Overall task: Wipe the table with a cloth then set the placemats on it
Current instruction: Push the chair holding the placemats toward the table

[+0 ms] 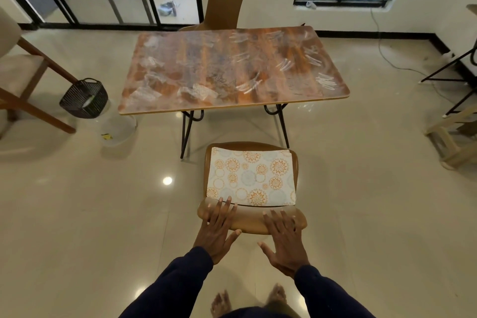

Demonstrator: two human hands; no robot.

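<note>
With left hand (216, 230) and right hand (284, 237) resting, grip spread, on the chair back (248, 222) beside the placemats (251, 178) at lower centre, best wipe the streaked tabletop (232, 67) at upper centre fully before lifting them.

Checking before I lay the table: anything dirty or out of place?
Yes. White smears and streaks cover the table, so it looks unwiped. The placemats lie on the seat of the near chair, not on the table.
</note>
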